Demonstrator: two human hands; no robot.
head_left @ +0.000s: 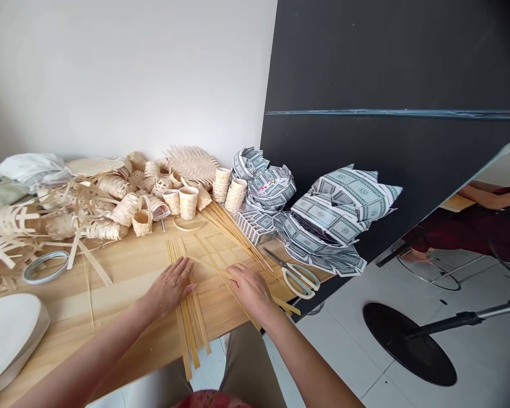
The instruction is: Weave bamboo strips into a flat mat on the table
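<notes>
My left hand (170, 288) lies flat, fingers stretched, across several thin bamboo strips (190, 334) that run side by side and stick out past the table's front edge. To its right, my right hand (251, 290) has its fingers bent together on another long bamboo strip (208, 254), which slants across the table and passes beneath the hand. More loose strips (285, 306) lie under and beside my right wrist. Scissors (297, 277) with pale handles rest just right of that hand, their blades partly apart.
Behind my hands lie a bundle of thin sticks (233, 229), small woven cups (188, 203) and a little handled basket (142, 221). Folded-card pieces (335, 209) pile up at right. A tape roll (46, 266) and white slab (8, 334) sit at left. Another person's arm (493, 195) shows far right.
</notes>
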